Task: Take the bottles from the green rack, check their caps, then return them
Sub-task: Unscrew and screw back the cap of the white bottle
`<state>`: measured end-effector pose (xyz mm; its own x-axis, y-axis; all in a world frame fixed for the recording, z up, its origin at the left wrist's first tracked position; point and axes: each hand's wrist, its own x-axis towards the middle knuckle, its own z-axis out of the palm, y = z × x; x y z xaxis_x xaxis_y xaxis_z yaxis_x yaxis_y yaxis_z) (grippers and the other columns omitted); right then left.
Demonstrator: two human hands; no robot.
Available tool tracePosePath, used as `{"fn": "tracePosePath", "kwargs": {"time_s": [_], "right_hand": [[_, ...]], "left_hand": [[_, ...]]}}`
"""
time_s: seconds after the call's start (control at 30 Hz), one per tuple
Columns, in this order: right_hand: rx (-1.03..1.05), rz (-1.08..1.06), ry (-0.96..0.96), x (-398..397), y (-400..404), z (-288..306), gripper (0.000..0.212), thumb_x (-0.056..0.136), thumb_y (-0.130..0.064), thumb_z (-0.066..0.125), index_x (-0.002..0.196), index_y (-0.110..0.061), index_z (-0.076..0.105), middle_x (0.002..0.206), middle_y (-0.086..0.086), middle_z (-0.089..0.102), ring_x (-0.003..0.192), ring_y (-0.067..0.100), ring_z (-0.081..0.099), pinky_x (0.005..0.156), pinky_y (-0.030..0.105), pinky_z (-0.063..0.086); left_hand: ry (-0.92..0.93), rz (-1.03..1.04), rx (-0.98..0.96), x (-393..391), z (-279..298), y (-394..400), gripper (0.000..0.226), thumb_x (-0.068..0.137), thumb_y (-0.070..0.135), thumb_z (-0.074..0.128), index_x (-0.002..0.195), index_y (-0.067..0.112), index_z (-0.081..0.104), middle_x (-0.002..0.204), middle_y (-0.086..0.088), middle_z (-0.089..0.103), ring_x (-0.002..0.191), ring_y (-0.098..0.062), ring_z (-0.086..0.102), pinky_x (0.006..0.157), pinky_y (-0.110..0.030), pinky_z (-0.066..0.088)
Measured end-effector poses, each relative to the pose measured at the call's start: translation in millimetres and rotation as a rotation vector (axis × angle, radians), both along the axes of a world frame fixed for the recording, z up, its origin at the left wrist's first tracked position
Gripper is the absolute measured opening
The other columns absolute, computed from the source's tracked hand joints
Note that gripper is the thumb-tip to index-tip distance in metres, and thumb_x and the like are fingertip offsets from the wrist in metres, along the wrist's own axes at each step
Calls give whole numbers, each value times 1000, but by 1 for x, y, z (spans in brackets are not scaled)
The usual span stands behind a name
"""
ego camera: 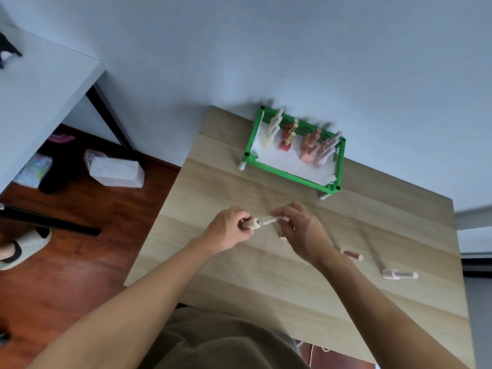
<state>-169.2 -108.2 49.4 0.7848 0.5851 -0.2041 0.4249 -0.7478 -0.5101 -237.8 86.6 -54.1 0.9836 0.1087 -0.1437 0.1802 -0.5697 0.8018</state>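
Two hands over tabletop (239, 283): left hand (226, 230) grip curled round bottle (249, 224), right hand (300, 230) pinching its cap (269, 220), pulled apart. Risk: misaligned cap could smear polish. Green rack (290, 177) well behind; two bottles (399, 274) lie right.

Soft, even daylight over my table (292, 275), no glare, faint shadows behind the rack (292, 179) on the bluish wall (266, 49), strong wide-angle bending at the edges, slight blur on my hands and the far corners
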Motion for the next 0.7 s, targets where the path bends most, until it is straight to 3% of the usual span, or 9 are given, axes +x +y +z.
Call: {"fn": "tracePosePath", "kwargs": {"time_s": [0.2,0.4,0.5,0.7], "right_hand": [[46,77,-40,15,0,15,22,96,-13,61,113,-22,72,104,-8,61,77,13,64,79,40,56],[94,107,-97,32,2,31,17,98,-27,60,112,-26,70,96,-14,61,77,2,60,72,27,53],[123,108,-119,41,5,43,19,99,-27,59,115,-24,69,92,-22,55,77,-2,58,72,11,44],[162,88,-126,53,12,64,21,100,-20,58,119,-16,68,98,-8,59,82,-1,58,79,10,43]], "left_hand": [[-20,72,-96,-6,16,-7,23,78,23,81,97,12,73,87,6,66,76,-10,63,71,-24,51],[-43,114,-127,-5,34,-8,20,79,34,78,91,19,73,82,5,66,74,-12,62,68,-27,51],[-74,119,-179,-3,45,-8,25,80,40,79,100,26,74,85,9,67,75,-6,63,67,-18,50],[-176,142,-209,6,68,-8,23,81,36,81,101,28,74,87,13,69,74,-2,60,65,-9,45]]}}
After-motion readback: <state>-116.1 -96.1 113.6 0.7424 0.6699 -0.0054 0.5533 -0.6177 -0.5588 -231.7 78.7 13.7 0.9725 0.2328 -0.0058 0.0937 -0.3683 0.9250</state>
